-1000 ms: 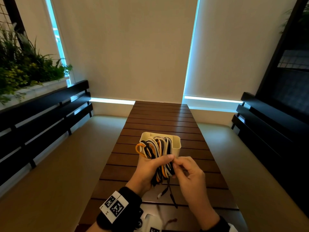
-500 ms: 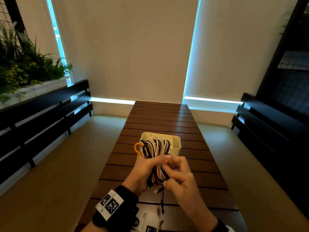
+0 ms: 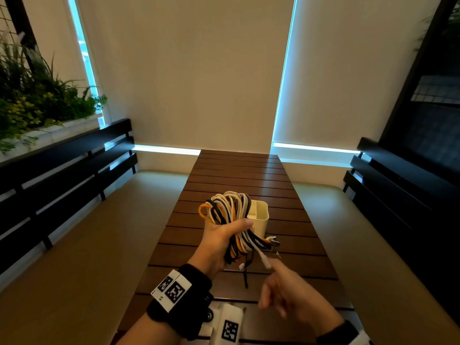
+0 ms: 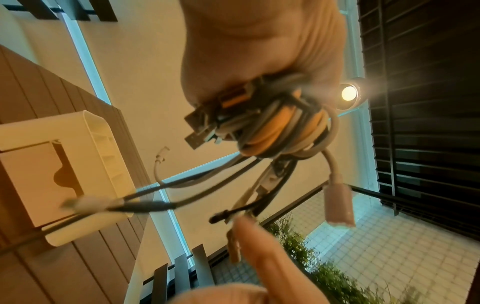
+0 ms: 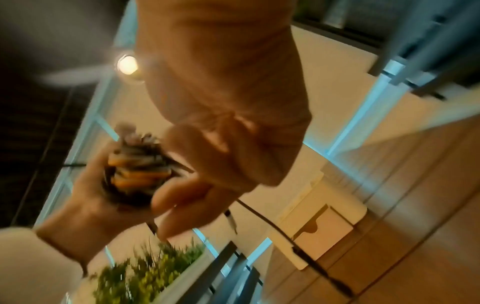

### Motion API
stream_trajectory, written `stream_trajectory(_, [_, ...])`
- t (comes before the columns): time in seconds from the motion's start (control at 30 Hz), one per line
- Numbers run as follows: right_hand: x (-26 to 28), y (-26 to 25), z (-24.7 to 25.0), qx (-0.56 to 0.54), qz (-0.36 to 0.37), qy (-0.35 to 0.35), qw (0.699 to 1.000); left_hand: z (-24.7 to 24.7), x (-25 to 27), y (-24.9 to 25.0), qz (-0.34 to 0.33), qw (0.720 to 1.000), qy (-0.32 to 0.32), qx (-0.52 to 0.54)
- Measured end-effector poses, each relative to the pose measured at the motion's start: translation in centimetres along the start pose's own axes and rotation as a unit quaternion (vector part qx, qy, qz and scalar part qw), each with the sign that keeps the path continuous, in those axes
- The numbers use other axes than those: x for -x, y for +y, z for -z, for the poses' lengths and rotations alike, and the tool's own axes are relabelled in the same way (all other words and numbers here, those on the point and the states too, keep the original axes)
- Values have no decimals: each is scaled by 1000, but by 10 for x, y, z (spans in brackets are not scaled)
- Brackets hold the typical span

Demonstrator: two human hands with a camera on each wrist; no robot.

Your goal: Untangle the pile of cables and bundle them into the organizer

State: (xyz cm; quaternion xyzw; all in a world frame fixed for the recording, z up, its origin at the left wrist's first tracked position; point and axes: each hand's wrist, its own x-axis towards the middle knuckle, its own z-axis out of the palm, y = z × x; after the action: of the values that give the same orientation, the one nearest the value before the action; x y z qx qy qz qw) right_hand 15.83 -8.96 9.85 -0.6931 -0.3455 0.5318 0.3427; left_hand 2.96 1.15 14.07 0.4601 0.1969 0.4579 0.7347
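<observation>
The left hand (image 3: 221,241) grips a looped bundle of cables (image 3: 230,207) just in front of the cream organizer (image 3: 258,214). The right hand (image 3: 291,295), relaxed and empty, points at the dangling plugs (image 3: 265,261); best tuck them in before lowering.

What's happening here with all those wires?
A person is tidying cables. Their left hand grips a looped bundle of cables above a wooden slatted table, plug ends dangling below. The right hand is just under those loose ends, fingers extended, gripping nothing I can see. A cream organizer box stands on the table behind the bundle, not yet filled.
</observation>
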Motion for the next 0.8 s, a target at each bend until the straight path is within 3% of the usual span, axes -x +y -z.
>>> stream_trajectory(0.1, [-15,-3,-7,-137,-23,-55,989,-3,4,-5,10,1000,-9,6])
stream_trajectory(0.17, [-21,-14,-13,-334,-19,-131,933,-7,10,-8,20,999,-19,19])
stream_trajectory(0.23, [-25,-21,-14,-467,5,-98,879,-9,16,-7,20,999,-36,26])
stream_trajectory(0.27, [-25,-25,-12,-478,16,-58,876,-9,17,-7,15,998,-44,29])
stream_trajectory(0.37, [-16,-29,1,-417,70,7,906,-5,20,-6,6,998,-54,31])
stream_trajectory(0.5, [-2,-31,16,-362,205,-28,909,5,18,-8,20,999,-31,21])
stream_trajectory(0.63, [3,-38,26,-382,213,-45,898,11,20,-12,32,998,-39,24])
stream_trajectory(0.8, [11,-37,46,-257,228,-43,938,12,21,-10,8,999,-42,-5])
